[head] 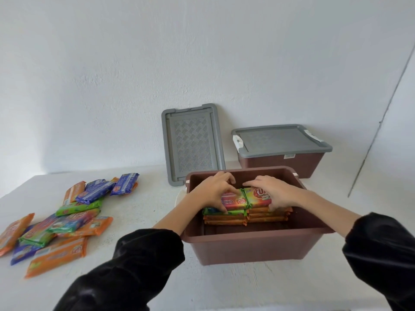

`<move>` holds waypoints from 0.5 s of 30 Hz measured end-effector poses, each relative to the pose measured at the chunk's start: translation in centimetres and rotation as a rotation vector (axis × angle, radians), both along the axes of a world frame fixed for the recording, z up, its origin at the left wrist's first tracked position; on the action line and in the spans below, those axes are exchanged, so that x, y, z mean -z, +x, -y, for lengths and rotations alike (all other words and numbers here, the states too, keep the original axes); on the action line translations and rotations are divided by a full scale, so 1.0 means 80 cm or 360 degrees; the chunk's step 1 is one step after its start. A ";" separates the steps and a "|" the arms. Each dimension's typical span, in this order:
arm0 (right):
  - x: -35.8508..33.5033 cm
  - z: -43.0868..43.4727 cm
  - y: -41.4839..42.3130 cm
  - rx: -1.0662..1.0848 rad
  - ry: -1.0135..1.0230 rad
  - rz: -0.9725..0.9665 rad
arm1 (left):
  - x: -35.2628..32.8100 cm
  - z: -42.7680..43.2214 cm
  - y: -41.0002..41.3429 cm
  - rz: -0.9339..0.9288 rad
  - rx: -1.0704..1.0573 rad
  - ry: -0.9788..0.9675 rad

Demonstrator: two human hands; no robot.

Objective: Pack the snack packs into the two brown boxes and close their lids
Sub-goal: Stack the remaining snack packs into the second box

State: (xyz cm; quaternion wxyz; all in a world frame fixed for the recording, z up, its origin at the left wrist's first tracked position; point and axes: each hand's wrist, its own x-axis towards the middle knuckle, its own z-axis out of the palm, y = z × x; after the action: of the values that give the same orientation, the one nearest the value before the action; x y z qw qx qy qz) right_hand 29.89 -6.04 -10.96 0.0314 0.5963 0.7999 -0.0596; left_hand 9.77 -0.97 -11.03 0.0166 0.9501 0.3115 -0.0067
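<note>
An open brown box point(247, 248) stands in front of me on the white table. Inside it lie two stacks of snack packs point(244, 215), side by side. My left hand point(213, 191) grips the top pack of the left stack point(232, 202). The top pack of the right stack point(258, 196) is under my right hand point(272, 191), whose fingers curl round its right end. A second brown box point(280, 161) stands at the back right with its grey lid on. A loose grey lid point(192, 143) leans on the wall behind the open box.
Several loose snack packs point(60, 221), orange, blue and green, lie scattered on the table's left side. The white wall rises right behind the boxes. The table's left edge point(13, 189) runs diagonally at far left.
</note>
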 end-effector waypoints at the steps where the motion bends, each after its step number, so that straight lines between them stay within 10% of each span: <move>1: -0.002 -0.002 0.002 -0.0003 0.0016 0.0006 | -0.001 0.000 0.005 -0.0022 0.0038 -0.0034; 15: -0.003 -0.011 0.007 0.0004 0.0124 -0.0036 | 0.004 -0.019 0.003 0.0045 0.0143 -0.0262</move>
State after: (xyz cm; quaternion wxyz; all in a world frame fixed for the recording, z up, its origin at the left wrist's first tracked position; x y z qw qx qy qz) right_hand 30.47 -5.17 -10.70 -0.0010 0.5973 0.8012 -0.0351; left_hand 10.02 0.53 -11.38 0.0987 0.9585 0.2668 -0.0195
